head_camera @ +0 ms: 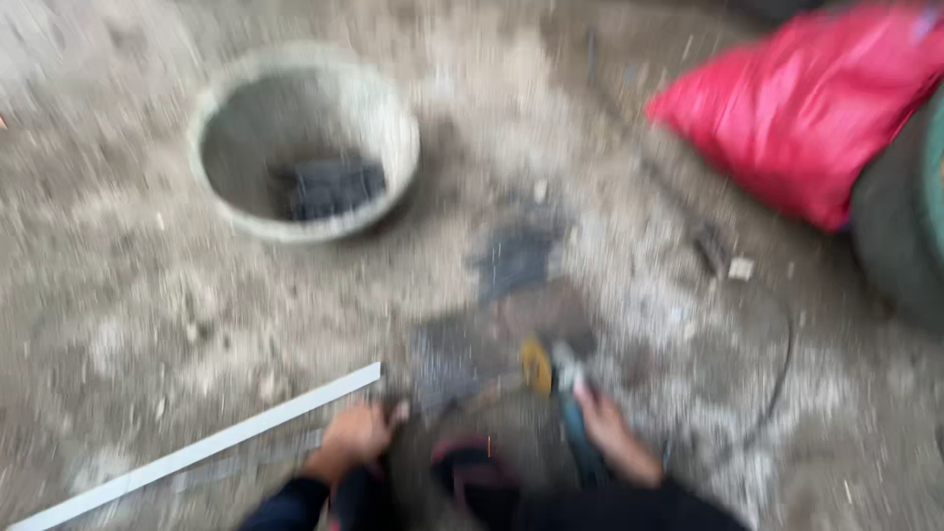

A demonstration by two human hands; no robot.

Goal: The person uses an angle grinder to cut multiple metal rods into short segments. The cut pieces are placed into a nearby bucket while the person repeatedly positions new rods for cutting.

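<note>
Angle grinder (562,393), teal-bodied with a yellow guard, sits low over the dusty concrete floor (147,295), the right hand (615,433) wrapped closed around its body. Left hand (356,435) presses down by a dark metal piece (442,369), seemingly to steady it; its fingers blur. Nearby: white strip (197,450), basin (305,138), red sack (806,108).

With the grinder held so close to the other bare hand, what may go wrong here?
1. The left hand rests bare near the yellow disc of the angle grinder that the right hand holds; a slip may cut it.
2. The black cable curves over the dusty ground beside the grinder and may snag.
3. The picture is blurred, so how firmly the dark piece is held is unclear.
</note>
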